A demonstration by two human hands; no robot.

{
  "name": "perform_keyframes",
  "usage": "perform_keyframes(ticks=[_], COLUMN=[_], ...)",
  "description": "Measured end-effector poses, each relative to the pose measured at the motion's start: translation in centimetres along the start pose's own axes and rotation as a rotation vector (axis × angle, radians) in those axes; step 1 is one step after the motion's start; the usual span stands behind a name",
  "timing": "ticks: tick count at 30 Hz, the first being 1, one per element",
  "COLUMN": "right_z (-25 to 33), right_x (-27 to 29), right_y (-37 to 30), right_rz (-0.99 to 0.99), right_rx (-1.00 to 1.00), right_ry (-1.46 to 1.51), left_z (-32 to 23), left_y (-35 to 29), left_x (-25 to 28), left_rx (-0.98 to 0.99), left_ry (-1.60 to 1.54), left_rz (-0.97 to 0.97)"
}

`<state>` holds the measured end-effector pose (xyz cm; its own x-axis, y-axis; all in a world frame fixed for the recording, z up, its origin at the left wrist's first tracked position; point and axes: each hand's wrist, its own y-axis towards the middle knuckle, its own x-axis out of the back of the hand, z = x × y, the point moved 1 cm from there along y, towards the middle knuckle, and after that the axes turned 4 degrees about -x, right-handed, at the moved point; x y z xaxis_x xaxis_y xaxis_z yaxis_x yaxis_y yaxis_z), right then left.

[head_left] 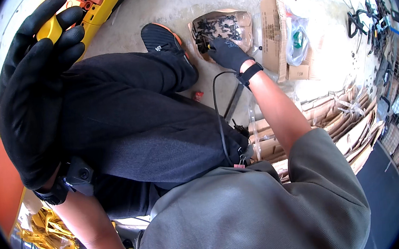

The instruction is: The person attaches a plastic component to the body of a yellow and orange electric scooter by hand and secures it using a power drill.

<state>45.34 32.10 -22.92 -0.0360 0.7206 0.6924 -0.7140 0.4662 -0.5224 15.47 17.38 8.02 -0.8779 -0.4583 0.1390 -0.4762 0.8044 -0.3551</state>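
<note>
My left hand (35,88), in a black glove, is raised at the upper left. Its fingers are closed around a small rounded yellow plastic piece (51,30); most of that piece is hidden by the glove. My right hand (227,53), gloved in dark grey, reaches down into an open carton (244,22) lined with clear plastic. Several small black parts (220,25) lie loose in that carton. The right fingers are bent among the parts, with a bit of yellow at their tips; what they grip is too small to name.
A yellow and orange machine body (102,6) stands beyond my left hand. Right of the carton is a taller cardboard box (273,39) holding a plastic bag (297,41). Flattened cardboard (334,110) is stacked by my right arm. Yellow parts (50,232) are heaped at lower left.
</note>
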Motion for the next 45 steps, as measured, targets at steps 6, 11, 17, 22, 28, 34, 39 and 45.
perform_keyframes(ticks=[6,11,17,22,28,34,39,45], right_z=[1.9,6.3,13.8,20.1,23.9,21.5,17.8,10.3], right_x=[1.0,5.6,10.3,14.7,15.9,14.7,11.0,5.4], right_y=[-1.8,-3.6,-4.9,-6.0,-5.8,-3.9,-1.2,1.2], right_rz=[-0.040,-0.052,-0.033,0.296,-0.026,0.027,0.098,-0.010], right_rx=[0.077,0.019,0.223,0.285,0.338,0.212,0.102,0.266], right_ry=[0.228,0.719,0.917,1.454,1.217,1.130,0.893,0.395], left_z=[-1.5,-2.7,-2.3,-1.6,-2.0,-5.0,-0.9,8.8], left_y=[-0.3,-0.6,-1.2,-1.4,-2.1,-3.8,-4.5,-2.3], left_x=[-2.0,-4.6,-3.1,-3.8,-2.5,4.9,13.4,20.6], left_rx=[-0.010,0.000,-0.036,-0.164,-0.281,-0.389,0.071,0.444], left_ry=[-0.168,-0.119,-0.156,-0.010,0.099,0.494,0.986,1.277], left_rz=[0.095,-0.036,0.194,0.227,0.101,-0.169,-0.144,0.004])
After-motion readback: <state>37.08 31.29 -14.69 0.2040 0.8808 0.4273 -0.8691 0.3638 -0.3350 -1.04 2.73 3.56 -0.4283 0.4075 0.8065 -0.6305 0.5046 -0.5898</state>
